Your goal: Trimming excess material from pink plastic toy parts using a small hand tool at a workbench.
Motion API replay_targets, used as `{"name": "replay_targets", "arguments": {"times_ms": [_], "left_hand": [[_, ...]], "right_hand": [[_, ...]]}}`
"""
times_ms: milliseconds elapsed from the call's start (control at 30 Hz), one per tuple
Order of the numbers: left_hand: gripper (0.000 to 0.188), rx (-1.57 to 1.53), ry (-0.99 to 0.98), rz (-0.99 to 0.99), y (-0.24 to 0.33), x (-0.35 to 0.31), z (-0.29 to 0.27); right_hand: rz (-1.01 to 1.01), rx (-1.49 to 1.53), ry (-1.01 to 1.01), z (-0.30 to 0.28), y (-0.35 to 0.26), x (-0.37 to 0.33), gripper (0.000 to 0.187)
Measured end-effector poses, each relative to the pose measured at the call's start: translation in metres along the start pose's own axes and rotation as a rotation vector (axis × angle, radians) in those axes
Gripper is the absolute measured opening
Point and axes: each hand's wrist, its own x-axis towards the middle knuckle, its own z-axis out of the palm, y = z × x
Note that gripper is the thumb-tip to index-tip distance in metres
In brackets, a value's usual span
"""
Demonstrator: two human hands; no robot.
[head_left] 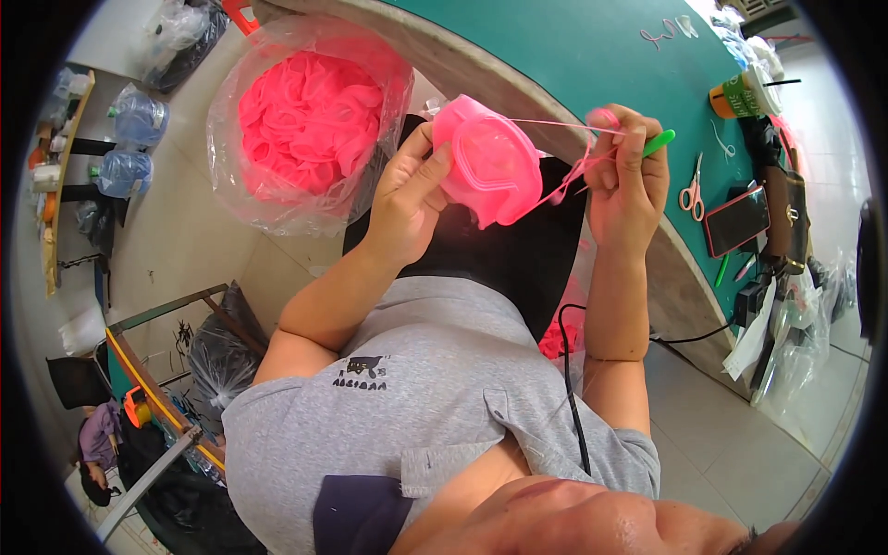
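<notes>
My left hand (pixel 412 190) grips a bright pink, soft-looking moulded piece (pixel 504 185) by its left edge, thumb on top. The piece has a rounded outline with a raised rim. To its right, my right hand (pixel 627 180) is closed round a slim tool with a green handle (pixel 659 141); its working end is hidden by the fingers. Thin pink strips (pixel 575 172) run taut from the piece to the right fingers, and a small pink curl (pixel 603 118) shows by the fingertips. Both hands are raised above my lap, beside the table edge.
A clear plastic bag (pixel 222 153) full of similar pink pieces (pixel 310 120) stands at the left. On the green table (pixel 555 46) lie pink-handled scissors (pixel 692 196), a phone (pixel 737 222) and a drink cup (pixel 737 94). A black cable (pixel 689 339) hangs at the right. Another person (pixel 97 439) is at far left.
</notes>
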Motion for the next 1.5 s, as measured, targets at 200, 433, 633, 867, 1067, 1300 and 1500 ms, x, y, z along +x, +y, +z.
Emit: {"name": "replay_targets", "arguments": {"times_ms": [200, 433, 633, 867, 1067, 1300, 1500], "left_hand": [[0.033, -0.110, -0.082, -0.069, -0.001, -0.002, -0.001], [0.030, -0.095, -0.137, -0.126, -0.002, -0.001, 0.003], [0.031, -0.136, 0.073, -0.066, 0.001, 0.005, 0.007], [0.030, -0.295, 0.120, -0.056, 0.006, 0.012, 0.001], [0.033, -0.523, 0.105, -0.176, 0.005, 0.015, -0.008], [0.073, -0.262, -0.265, -0.126, -0.017, -0.003, 0.010], [0.077, -0.061, -0.176, -0.123, -0.008, 0.003, 0.022]], "right_hand": [[-0.040, 0.120, -0.033, -0.023, -0.019, 0.002, 0.016], [0.030, -0.142, -0.019, -0.001, -0.009, -0.009, 0.022], [0.041, -0.381, -0.135, -0.004, -0.007, -0.018, 0.023], [-0.261, -0.843, -0.373, 0.011, 0.013, -0.039, 0.043], [-0.677, -0.865, -0.389, 0.005, 0.029, -0.032, 0.022], [-0.276, -0.651, -0.248, 0.014, 0.013, -0.032, 0.005], [0.338, 0.043, -0.182, 0.001, 0.008, -0.027, 0.012]]}}
